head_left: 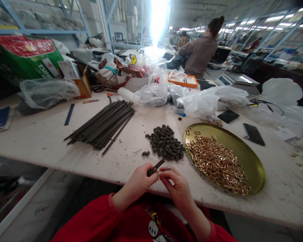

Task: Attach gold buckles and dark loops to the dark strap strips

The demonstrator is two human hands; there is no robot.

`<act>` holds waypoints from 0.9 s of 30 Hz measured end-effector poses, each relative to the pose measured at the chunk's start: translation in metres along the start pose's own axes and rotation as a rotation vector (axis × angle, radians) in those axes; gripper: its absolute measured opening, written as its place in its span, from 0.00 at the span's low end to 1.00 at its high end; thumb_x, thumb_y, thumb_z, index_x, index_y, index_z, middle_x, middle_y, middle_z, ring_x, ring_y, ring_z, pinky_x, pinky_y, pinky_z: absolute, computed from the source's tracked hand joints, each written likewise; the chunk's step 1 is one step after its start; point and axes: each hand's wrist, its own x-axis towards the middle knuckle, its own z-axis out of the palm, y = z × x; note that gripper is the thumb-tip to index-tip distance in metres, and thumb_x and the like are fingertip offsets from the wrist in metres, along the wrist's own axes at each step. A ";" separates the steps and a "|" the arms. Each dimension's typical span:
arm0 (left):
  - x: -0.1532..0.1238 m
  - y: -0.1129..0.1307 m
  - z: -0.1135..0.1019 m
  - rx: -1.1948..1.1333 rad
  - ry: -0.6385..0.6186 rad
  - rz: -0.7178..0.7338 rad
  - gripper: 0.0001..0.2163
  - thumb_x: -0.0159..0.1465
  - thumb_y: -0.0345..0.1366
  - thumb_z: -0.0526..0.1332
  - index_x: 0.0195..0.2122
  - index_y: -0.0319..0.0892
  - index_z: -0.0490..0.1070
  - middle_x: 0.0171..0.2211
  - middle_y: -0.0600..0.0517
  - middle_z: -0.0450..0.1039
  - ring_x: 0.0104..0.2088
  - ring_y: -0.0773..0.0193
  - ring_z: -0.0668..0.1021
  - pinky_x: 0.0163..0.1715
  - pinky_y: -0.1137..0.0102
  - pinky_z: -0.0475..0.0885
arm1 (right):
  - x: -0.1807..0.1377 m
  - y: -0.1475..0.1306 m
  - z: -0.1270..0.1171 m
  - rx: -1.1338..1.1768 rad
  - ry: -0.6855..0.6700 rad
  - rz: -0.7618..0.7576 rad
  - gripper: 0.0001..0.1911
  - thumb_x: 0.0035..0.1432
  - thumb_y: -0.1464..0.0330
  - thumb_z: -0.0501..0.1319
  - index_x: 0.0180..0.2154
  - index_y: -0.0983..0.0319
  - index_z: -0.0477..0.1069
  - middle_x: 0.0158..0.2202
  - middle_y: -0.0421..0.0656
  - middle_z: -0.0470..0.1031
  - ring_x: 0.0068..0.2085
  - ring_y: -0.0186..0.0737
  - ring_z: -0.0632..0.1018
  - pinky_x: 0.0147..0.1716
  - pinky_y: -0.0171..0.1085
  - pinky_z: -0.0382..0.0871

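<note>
My left hand (140, 178) is pinched shut on one end of a thin black strap (156, 167), just at the near edge of the white table (40, 141). My right hand (174, 183) is closed around a small gold buckle (158, 174) held against the strap, with a ring on one finger. Right in front of my hands lies a pile of small dark loops (166, 142). A round gold tray (252, 168) with many gold buckles (217, 163) sits to the right. A bundle of long black straps (103, 123) lies to the left.
Clear plastic bags (202, 101), a green and red box (25, 57), an orange tray (189, 81) and two dark phones (254, 133) crowd the back and right of the table. Another person (199, 53) stands at the far bench, facing away.
</note>
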 end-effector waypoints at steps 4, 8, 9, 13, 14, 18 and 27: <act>0.002 -0.003 0.000 -0.002 -0.023 0.008 0.10 0.55 0.40 0.56 0.29 0.38 0.70 0.24 0.54 0.71 0.27 0.64 0.71 0.26 0.74 0.62 | 0.004 -0.002 -0.004 0.068 -0.038 0.009 0.07 0.57 0.68 0.57 0.28 0.59 0.72 0.32 0.42 0.72 0.34 0.37 0.73 0.34 0.35 0.68; 0.004 -0.004 0.003 -0.019 -0.021 -0.020 0.08 0.54 0.38 0.56 0.28 0.38 0.70 0.23 0.55 0.70 0.27 0.65 0.70 0.26 0.74 0.61 | 0.003 0.000 0.002 0.280 0.019 0.175 0.06 0.52 0.65 0.61 0.27 0.60 0.70 0.25 0.39 0.71 0.28 0.35 0.72 0.28 0.34 0.68; 0.004 -0.004 0.003 -0.034 -0.023 -0.025 0.08 0.54 0.38 0.56 0.28 0.38 0.69 0.23 0.56 0.69 0.26 0.65 0.70 0.26 0.74 0.61 | 0.003 0.001 0.004 0.345 0.031 0.234 0.07 0.51 0.64 0.62 0.27 0.61 0.69 0.24 0.38 0.70 0.26 0.35 0.71 0.27 0.33 0.67; 0.002 -0.001 -0.003 -0.105 -0.061 0.013 0.11 0.58 0.41 0.53 0.28 0.40 0.68 0.24 0.56 0.69 0.26 0.67 0.69 0.27 0.75 0.61 | 0.004 0.002 0.003 0.543 0.109 0.392 0.11 0.46 0.62 0.65 0.28 0.61 0.69 0.22 0.37 0.70 0.23 0.32 0.69 0.24 0.33 0.66; 0.000 0.001 -0.006 -0.102 -0.064 0.029 0.13 0.60 0.42 0.51 0.28 0.40 0.68 0.24 0.55 0.69 0.26 0.67 0.69 0.27 0.75 0.61 | 0.005 0.001 0.001 0.586 0.146 0.414 0.12 0.45 0.62 0.66 0.31 0.61 0.69 0.22 0.37 0.70 0.23 0.32 0.70 0.24 0.33 0.66; -0.006 0.005 -0.016 -0.007 -0.091 0.071 0.14 0.62 0.40 0.48 0.30 0.40 0.69 0.25 0.55 0.70 0.27 0.66 0.70 0.29 0.74 0.61 | 0.010 -0.002 -0.005 0.784 0.268 0.500 0.15 0.44 0.63 0.67 0.36 0.61 0.70 0.24 0.36 0.70 0.24 0.31 0.70 0.25 0.32 0.67; -0.015 0.012 -0.005 0.050 -0.129 0.146 0.11 0.63 0.36 0.49 0.28 0.40 0.67 0.26 0.54 0.69 0.29 0.66 0.70 0.29 0.74 0.60 | 0.002 -0.018 0.013 1.095 0.209 0.728 0.15 0.40 0.65 0.70 0.32 0.59 0.69 0.27 0.35 0.71 0.25 0.28 0.72 0.26 0.27 0.69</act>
